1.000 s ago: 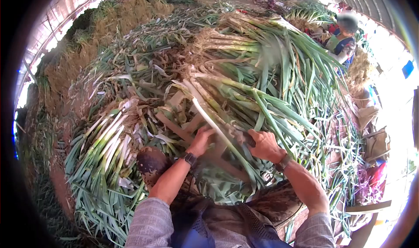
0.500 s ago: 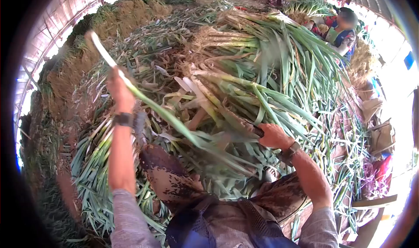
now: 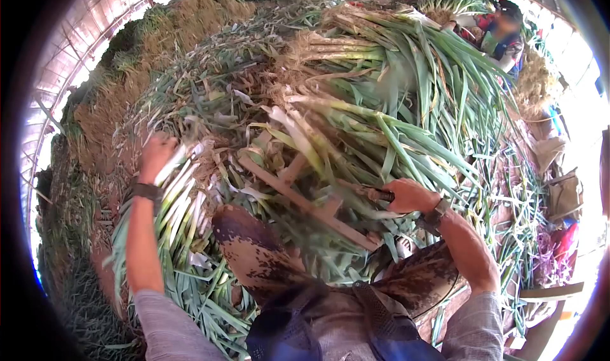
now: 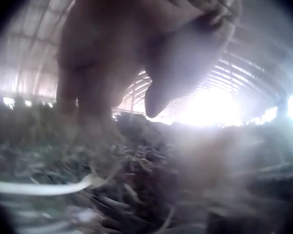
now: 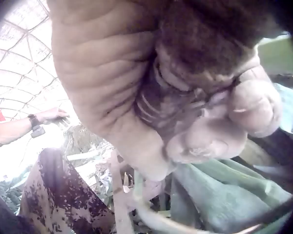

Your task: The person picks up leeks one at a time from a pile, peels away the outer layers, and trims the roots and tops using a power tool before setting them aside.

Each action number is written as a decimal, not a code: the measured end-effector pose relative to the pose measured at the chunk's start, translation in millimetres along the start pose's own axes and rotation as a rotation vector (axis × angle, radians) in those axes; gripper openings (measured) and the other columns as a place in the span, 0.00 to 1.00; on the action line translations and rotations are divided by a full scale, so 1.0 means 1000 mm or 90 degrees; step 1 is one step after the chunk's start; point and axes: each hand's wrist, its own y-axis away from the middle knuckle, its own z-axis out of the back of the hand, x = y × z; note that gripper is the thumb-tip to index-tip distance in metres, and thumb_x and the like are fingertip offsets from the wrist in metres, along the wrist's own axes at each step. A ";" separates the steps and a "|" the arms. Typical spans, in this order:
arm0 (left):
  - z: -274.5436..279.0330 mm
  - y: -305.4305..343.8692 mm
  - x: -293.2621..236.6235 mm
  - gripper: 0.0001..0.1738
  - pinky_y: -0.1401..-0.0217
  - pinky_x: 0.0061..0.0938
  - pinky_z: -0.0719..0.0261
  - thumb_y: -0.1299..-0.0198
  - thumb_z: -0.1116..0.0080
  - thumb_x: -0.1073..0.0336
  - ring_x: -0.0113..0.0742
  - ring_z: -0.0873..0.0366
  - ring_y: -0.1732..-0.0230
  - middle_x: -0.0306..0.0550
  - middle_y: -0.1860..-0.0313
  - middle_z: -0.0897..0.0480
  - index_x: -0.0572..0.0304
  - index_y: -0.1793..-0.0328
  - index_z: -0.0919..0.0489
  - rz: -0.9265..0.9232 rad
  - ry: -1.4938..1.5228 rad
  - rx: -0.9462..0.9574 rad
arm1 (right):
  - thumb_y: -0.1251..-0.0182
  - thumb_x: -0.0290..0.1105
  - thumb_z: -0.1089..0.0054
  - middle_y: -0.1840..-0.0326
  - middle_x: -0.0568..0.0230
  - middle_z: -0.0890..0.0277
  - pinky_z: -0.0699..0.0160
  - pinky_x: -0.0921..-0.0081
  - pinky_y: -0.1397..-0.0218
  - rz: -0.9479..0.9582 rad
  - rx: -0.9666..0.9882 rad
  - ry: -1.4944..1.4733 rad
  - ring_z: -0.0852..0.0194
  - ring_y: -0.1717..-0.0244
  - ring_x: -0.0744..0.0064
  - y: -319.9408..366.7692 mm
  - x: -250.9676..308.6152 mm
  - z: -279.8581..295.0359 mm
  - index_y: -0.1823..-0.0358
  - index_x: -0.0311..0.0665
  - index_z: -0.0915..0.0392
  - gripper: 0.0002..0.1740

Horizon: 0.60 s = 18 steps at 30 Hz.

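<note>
Arched roof over leaf-strewn ground. Left hand released, thumb apart from fingers, just beside pale-stemmed leeks. Right hand grasping dark tool handle; wooden frame between hands; large leek heap beyond right hand.

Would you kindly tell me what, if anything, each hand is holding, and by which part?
The right hand grips a tool by its dark handle. The left hand, beside the bunched leeks, appears to hold nothing.
</note>
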 end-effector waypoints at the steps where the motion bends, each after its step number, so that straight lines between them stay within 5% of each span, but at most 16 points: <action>1: -0.037 0.001 -0.002 0.23 0.48 0.38 0.20 0.38 0.39 0.57 0.45 0.14 0.53 0.58 0.54 0.13 0.69 0.44 0.18 -0.046 0.026 0.028 | 0.50 0.35 0.42 0.62 0.45 0.18 0.23 0.52 0.48 -0.011 0.014 0.004 0.20 0.54 0.42 0.001 0.005 0.004 0.56 0.40 0.16 0.19; 3: -0.064 0.033 -0.082 0.19 0.57 0.33 0.17 0.35 0.40 0.57 0.39 0.15 0.65 0.52 0.59 0.13 0.64 0.47 0.16 -0.088 0.102 0.174 | 0.50 0.35 0.42 0.63 0.45 0.18 0.23 0.53 0.49 -0.057 -0.020 -0.021 0.19 0.55 0.42 0.004 0.014 0.014 0.55 0.41 0.16 0.19; 5: -0.097 0.049 -0.138 0.21 0.65 0.25 0.15 0.30 0.44 0.52 0.32 0.15 0.63 0.48 0.58 0.15 0.62 0.45 0.19 -0.070 0.300 0.366 | 0.50 0.35 0.42 0.63 0.45 0.18 0.22 0.53 0.49 -0.104 -0.057 -0.044 0.19 0.55 0.42 0.004 0.019 0.015 0.54 0.42 0.16 0.20; 9: -0.182 0.073 -0.219 0.30 0.52 0.35 0.16 0.33 0.40 0.44 0.37 0.16 0.54 0.55 0.53 0.16 0.67 0.44 0.22 -0.095 0.439 0.511 | 0.51 0.34 0.41 0.63 0.45 0.18 0.21 0.54 0.52 -0.016 -0.003 -0.011 0.19 0.58 0.43 0.010 0.030 -0.003 0.49 0.42 0.18 0.24; 11: -0.252 0.089 -0.239 0.48 0.41 0.44 0.22 0.43 0.35 0.36 0.55 0.20 0.41 0.72 0.44 0.20 0.81 0.37 0.29 -0.102 0.273 0.339 | 0.53 0.33 0.41 0.64 0.46 0.18 0.21 0.54 0.53 0.084 0.045 -0.024 0.19 0.59 0.42 0.010 0.036 -0.007 0.49 0.42 0.18 0.25; 13: -0.242 0.097 -0.257 0.48 0.39 0.45 0.23 0.42 0.35 0.39 0.62 0.23 0.38 0.76 0.40 0.23 0.81 0.34 0.32 -0.143 0.231 0.384 | 0.54 0.33 0.41 0.65 0.46 0.18 0.21 0.53 0.54 0.054 0.035 -0.041 0.19 0.60 0.43 0.008 0.033 0.002 0.49 0.42 0.18 0.26; 14: -0.226 0.107 -0.272 0.39 0.40 0.44 0.23 0.41 0.36 0.50 0.64 0.22 0.40 0.75 0.42 0.22 0.74 0.32 0.31 -0.097 0.175 0.363 | 0.54 0.33 0.41 0.66 0.45 0.18 0.21 0.53 0.54 0.026 0.004 -0.018 0.19 0.60 0.43 0.007 0.027 0.009 0.50 0.41 0.18 0.24; 17: -0.272 0.096 -0.241 0.31 0.41 0.45 0.23 0.43 0.39 0.61 0.65 0.22 0.42 0.72 0.45 0.20 0.65 0.33 0.27 -0.157 0.187 0.326 | 0.51 0.34 0.41 0.65 0.47 0.18 0.22 0.53 0.54 -0.043 -0.025 0.029 0.19 0.59 0.45 0.008 0.003 0.016 0.55 0.39 0.18 0.19; 18: -0.292 0.091 -0.225 0.24 0.44 0.47 0.22 0.46 0.42 0.62 0.61 0.19 0.49 0.64 0.53 0.16 0.54 0.41 0.19 -0.210 0.226 0.235 | 0.50 0.34 0.41 0.64 0.48 0.18 0.22 0.52 0.53 -0.083 -0.062 0.040 0.19 0.58 0.45 0.011 -0.001 0.018 0.56 0.39 0.18 0.18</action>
